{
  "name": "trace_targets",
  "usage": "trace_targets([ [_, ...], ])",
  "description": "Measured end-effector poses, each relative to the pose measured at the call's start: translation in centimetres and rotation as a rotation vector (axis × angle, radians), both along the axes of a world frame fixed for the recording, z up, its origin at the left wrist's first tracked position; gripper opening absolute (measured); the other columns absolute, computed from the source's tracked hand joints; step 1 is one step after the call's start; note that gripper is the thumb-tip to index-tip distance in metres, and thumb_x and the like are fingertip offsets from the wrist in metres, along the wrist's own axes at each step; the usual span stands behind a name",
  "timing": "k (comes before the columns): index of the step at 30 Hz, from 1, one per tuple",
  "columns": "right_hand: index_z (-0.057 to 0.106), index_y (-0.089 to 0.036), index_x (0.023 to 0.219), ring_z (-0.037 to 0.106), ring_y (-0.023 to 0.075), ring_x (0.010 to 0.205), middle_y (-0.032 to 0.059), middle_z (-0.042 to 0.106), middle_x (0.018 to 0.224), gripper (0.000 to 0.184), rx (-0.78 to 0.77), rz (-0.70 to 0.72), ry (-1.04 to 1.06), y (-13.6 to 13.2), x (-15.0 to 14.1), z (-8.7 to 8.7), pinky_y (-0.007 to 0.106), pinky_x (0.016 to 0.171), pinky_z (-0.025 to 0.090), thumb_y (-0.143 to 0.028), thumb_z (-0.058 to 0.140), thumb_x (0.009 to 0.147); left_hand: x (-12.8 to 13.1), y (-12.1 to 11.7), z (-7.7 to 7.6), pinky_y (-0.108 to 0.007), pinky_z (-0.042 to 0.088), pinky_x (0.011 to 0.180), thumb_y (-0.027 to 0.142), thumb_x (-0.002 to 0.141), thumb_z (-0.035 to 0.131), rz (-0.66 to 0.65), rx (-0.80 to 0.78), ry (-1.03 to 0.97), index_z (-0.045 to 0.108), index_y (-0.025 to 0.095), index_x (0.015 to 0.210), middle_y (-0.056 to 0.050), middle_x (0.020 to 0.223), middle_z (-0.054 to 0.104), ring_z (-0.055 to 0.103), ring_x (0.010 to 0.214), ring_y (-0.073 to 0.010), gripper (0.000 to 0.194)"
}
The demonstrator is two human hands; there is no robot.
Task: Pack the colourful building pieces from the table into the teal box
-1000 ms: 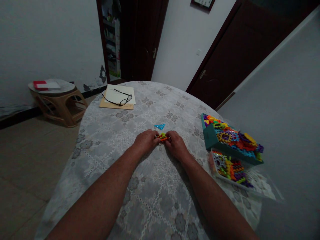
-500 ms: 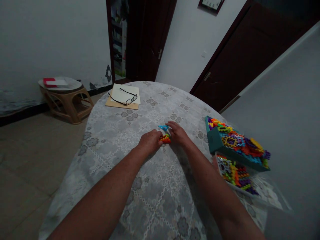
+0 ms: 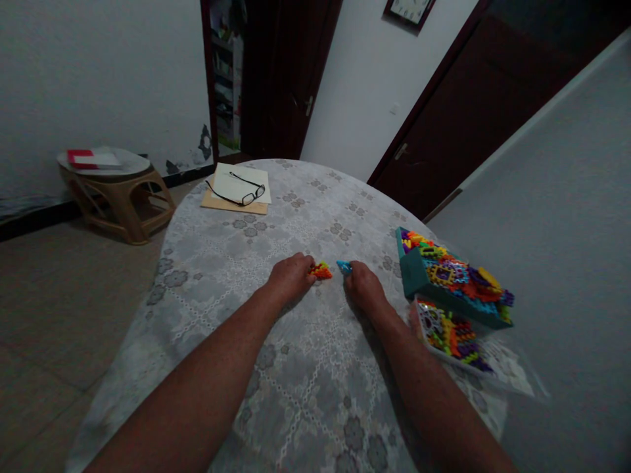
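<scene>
Over the middle of the table (image 3: pixel 305 368), my left hand (image 3: pixel 292 276) is closed on a small group of joined orange, red and yellow-green plastic building pieces (image 3: pixel 322 270). Its fingers pinch the left end of them. Facing it from the right, my right hand (image 3: pixel 363 284) grips a blue plastic building piece (image 3: pixel 344 267), whose tip points left out of the fingers. A narrow gap separates the blue piece from the orange ones. The fingers partly hide both, so their full shapes cannot be made out.
To the right stand a teal box (image 3: pixel 419 276) and a clear plastic tray (image 3: pixel 456 362), both heaped with colourful building pieces. Black-framed glasses (image 3: pixel 249 197) rest on papers (image 3: pixel 211 203) at the far left. A stool (image 3: pixel 131 203) stands beyond the table's left side.
My right hand has taken hold of the blue piece, which lay before on the table past the orange ones, and moved right with it. My left hand keeps the orange pieces. The view has shifted slightly.
</scene>
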State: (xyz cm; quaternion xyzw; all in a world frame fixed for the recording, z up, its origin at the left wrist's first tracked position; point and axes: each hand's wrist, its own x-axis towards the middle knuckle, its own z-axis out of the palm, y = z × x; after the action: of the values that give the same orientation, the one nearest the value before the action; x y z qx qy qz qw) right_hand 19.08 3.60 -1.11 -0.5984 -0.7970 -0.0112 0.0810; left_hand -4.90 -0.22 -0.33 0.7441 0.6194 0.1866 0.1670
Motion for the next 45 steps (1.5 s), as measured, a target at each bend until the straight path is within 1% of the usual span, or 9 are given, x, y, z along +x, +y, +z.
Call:
trace_targets([
  [5,0.067,-0.018,0.112,0.065,0.0231,0.089,0.0091,0.073,0.099,0.024,0.042,0.063,0.136,-2.5,3.1,-1.2,0.029,0.081,0.044,-0.011,0.051,0.095,0.0,0.0,0.2,-0.035,0.049,0.084,0.034,0.096,0.072,-0.002,0.002,0.000,0.077,0.026,0.116,-0.009,0.119,0.075,0.071,0.106,-0.0267,0.022],
  [9,0.066,-0.020,0.101,0.062,0.0213,0.085,0.0075,0.070,0.097,0.017,0.042,0.069,0.097,-3.4,1.7,-1.4,0.028,0.075,0.040,-0.012,0.052,0.095,0.0,0.0,0.2,-0.034,0.049,0.083,0.035,0.095,0.074,-0.010,-0.006,0.008,0.077,0.027,0.117,-0.008,0.119,0.076,0.071,0.106,-0.0259,0.023],
  [14,0.066,-0.020,0.108,0.060,0.0207,0.086,0.0088,0.068,0.109,0.019,0.020,0.043,0.007,-4.0,-1.1,-0.9,0.029,0.073,0.039,-0.011,0.055,0.095,0.0,0.1,-0.1,-0.033,0.048,0.082,0.037,0.096,0.072,-0.005,0.016,0.030,0.075,0.027,0.116,-0.007,0.120,0.076,0.071,0.106,-0.0248,0.023],
  [17,0.066,-0.019,0.111,0.062,0.0237,0.097,0.0102,0.067,0.109,0.023,0.060,0.122,0.084,-4.3,-0.6,-1.1,0.030,0.083,0.045,-0.011,0.057,0.091,0.1,0.1,-0.1,-0.033,0.047,0.080,0.039,0.097,0.072,-0.009,0.017,0.035,0.075,0.027,0.114,-0.006,0.118,0.077,0.071,0.105,-0.0242,0.022],
  [20,0.067,-0.019,0.110,0.063,0.0257,0.100,0.0112,0.068,0.107,0.020,0.078,0.209,0.187,-4.2,0.3,-1.6,0.032,0.089,0.049,-0.015,0.056,0.095,0.1,0.0,-0.1,-0.033,0.046,0.078,0.043,0.096,0.074,-0.040,0.009,0.025,0.074,0.027,0.114,-0.006,0.117,0.077,0.072,0.105,-0.0246,0.024],
  [29,0.069,-0.024,0.108,0.066,0.0232,0.095,0.0076,0.069,0.105,0.010,0.123,0.297,0.483,-3.7,0.2,-1.6,0.034,0.088,0.054,-0.025,0.062,0.101,0.1,-0.1,0.3,-0.033,0.046,0.076,0.047,0.093,0.078,-0.076,-0.018,0.017,0.074,0.028,0.115,-0.005,0.119,0.077,0.072,0.105,-0.0253,0.029],
  [36,0.070,-0.023,0.105,0.065,0.0216,0.092,0.0053,0.066,0.100,0.010,0.041,0.439,0.516,-3.1,1.2,-1.0,0.032,0.085,0.054,-0.020,0.064,0.098,0.0,-0.2,0.1,-0.032,0.047,0.079,0.045,0.094,0.078,-0.097,-0.002,0.025,0.075,0.029,0.119,-0.005,0.122,0.076,0.072,0.108,-0.0251,0.030],
  [40,0.070,-0.024,0.105,0.065,0.0221,0.094,0.0053,0.066,0.101,0.010,0.024,0.455,0.524,-3.1,1.0,-0.6,0.033,0.086,0.055,-0.020,0.065,0.098,-0.1,-0.2,0.1,-0.032,0.047,0.079,0.043,0.093,0.078,-0.106,-0.004,0.028,0.075,0.030,0.120,-0.004,0.120,0.077,0.072,0.106,-0.0250,0.030],
  [45,0.070,-0.025,0.115,0.065,0.0201,0.090,0.0085,0.064,0.119,0.016,0.077,0.432,0.603,-3.4,0.0,-0.9,0.034,0.084,0.058,-0.023,0.067,0.099,0.0,-0.1,0.0,-0.033,0.047,0.078,0.046,0.093,0.078,-0.132,0.005,0.027,0.075,0.030,0.121,-0.004,0.121,0.078,0.072,0.107,-0.0250,0.032],
])
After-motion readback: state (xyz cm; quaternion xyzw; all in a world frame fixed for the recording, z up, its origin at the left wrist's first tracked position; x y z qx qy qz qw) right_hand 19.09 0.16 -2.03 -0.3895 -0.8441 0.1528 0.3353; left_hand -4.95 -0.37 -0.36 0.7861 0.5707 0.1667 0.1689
